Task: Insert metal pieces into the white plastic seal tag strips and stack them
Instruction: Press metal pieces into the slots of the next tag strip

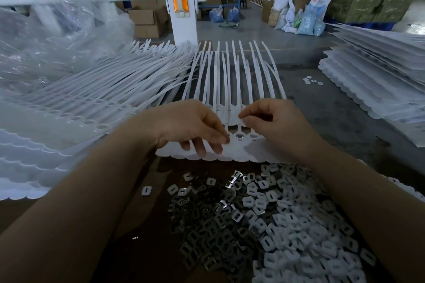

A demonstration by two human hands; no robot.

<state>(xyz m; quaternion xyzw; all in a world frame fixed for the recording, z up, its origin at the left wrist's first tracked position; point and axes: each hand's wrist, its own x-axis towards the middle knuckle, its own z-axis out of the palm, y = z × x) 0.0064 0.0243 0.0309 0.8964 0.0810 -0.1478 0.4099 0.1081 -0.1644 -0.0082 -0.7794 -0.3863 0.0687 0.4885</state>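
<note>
Head view: left hand [190, 125] pinches a metal piece [226, 139] at a socket of the seal tag strip [239, 122] lying beside the loose pile [264, 213]; right hand [273, 119], fingertips pinched, contents indiscernible, steadies it for insertion

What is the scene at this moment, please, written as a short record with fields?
work piece: white seal tag strip lying flat in front of the person, tails pointing away
left hand: left hand pinches a small metal piece at a strip head
right hand: right hand, fingers curled, pinches at the strip's heads; what it holds cannot be told
filled slot: one metal insert shows between the hands
supply: heap of metal pieces nearest the person
left side: pile of strips
right side: stack of strips
</note>
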